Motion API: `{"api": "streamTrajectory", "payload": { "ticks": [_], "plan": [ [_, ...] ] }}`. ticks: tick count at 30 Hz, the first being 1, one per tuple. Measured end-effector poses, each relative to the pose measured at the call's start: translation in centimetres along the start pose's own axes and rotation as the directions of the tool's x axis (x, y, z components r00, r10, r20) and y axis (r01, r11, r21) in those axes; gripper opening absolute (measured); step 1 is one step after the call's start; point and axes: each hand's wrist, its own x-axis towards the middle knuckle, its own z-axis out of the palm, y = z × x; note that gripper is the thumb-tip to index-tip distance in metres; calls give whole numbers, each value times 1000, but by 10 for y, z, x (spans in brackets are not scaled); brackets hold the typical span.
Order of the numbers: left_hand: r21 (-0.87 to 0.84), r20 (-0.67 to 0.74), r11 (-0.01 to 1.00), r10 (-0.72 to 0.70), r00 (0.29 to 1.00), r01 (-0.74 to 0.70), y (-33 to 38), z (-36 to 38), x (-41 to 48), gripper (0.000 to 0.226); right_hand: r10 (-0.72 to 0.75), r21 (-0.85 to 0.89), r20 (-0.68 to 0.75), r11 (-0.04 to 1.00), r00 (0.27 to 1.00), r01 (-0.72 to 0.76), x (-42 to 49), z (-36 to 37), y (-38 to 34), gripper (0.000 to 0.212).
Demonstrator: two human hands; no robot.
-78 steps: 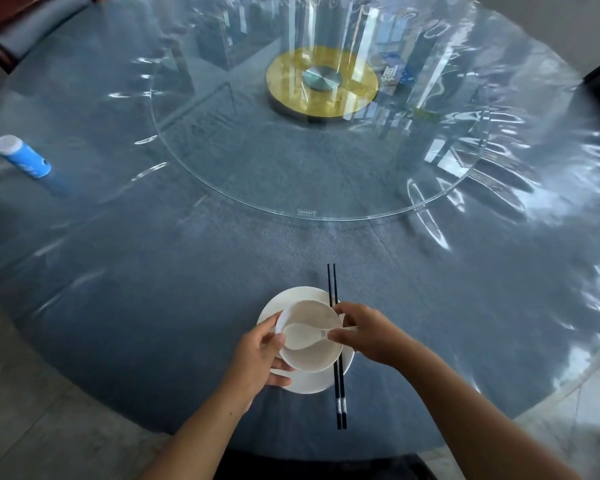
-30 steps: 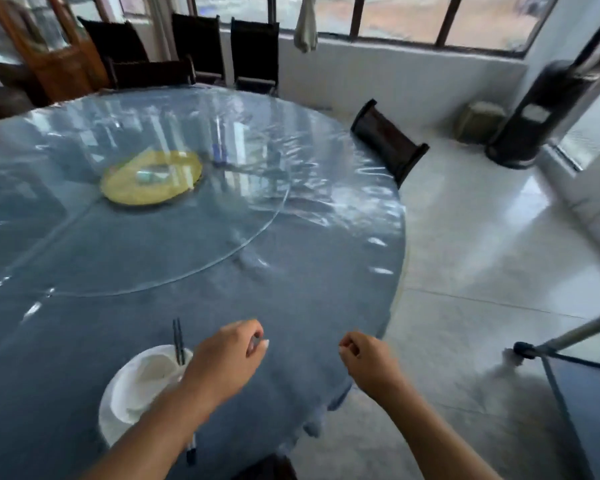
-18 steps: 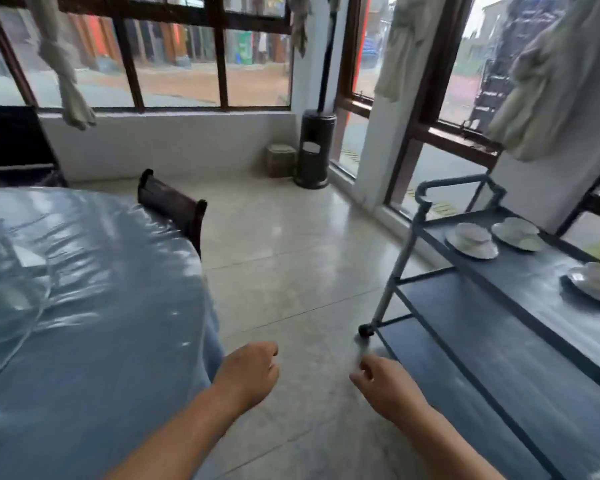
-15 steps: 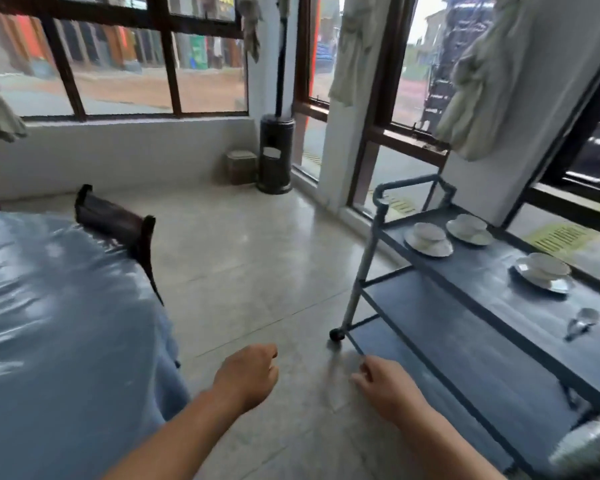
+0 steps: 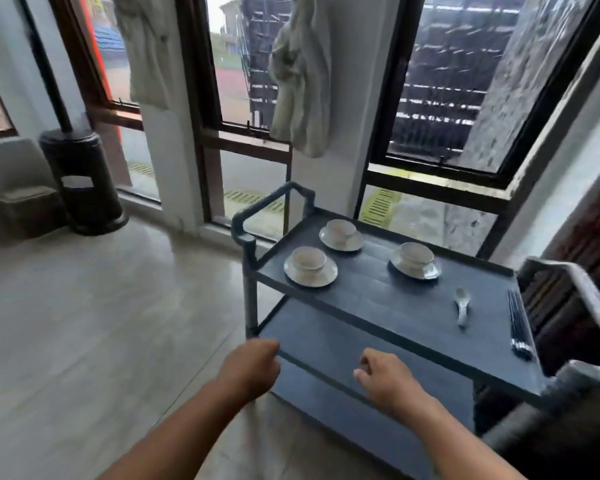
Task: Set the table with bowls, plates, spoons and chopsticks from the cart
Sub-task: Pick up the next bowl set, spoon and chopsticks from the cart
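- Cart (image 5: 378, 301) is right in front, two blue shelves, parked by the window (image 5: 437, 81).
- Left hand (image 5: 250, 368) hangs in front of the cart's near left corner. Fingers are loosely curled and it's got nothing in it.
- Right hand (image 5: 385, 379) is out over the cart's lower shelf (image 5: 326, 336). Same deal: relaxed curl, holding nothing, not touching the cart as far as I can see.
- All the tableware sits on the cart's top shelf.
- Left bowl (image 5: 308, 260) is on its plate (image 5: 328, 274), near the cart's left end, closest to the front edge.
- Back bowl (image 5: 341, 229) is on a plate (image 5: 355, 244) just behind that one, toward the cart's window side.
- Third bowl (image 5: 416, 255) is on a plate (image 5: 432, 271) around the middle of the cart, along the back edge.
- Spoon (image 5: 462, 306) lies loose on the shelf toward the cart's right end, scoop pointing to the back.
- Chopsticks (image 5: 518, 323), a dark bunch, lie at the cart's far right end just past the spoon. Too blurry to count.
- Left of the cart, a dark bin (image 5: 80, 181) stands on the floor by the wall.
- Above the cart's left end, a knotted curtain (image 5: 302, 74) hangs at the window.
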Motion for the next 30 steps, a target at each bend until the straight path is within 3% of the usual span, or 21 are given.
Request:
{"api": "streamTrajectory", "payload": {
  "ticks": [8,15,20,24,30],
  "plan": [
    [73,80,993,88,993,-94,-14,-6,156,27,128,86,2,988,992,-128,121,-3,14,25],
    [117,113,992,34,993,-47,-29,-5,277,29,125,156,65,979,990,-134,254,-14,17,30],
    [-16,144,996,-84,986,87,-38,-1,337,39,150,156,99,974,984,-164,322,-24,15,32],
    [-146,178,968,-175,968,202,-48,9,375,40,219,269,138,930,966,-250,352,-21,12,37],
    [-178,192,976,-90,977,125,-60,20,430,38,348,314,122,875,930,-369,383,-21,8,34]
  ]
}}
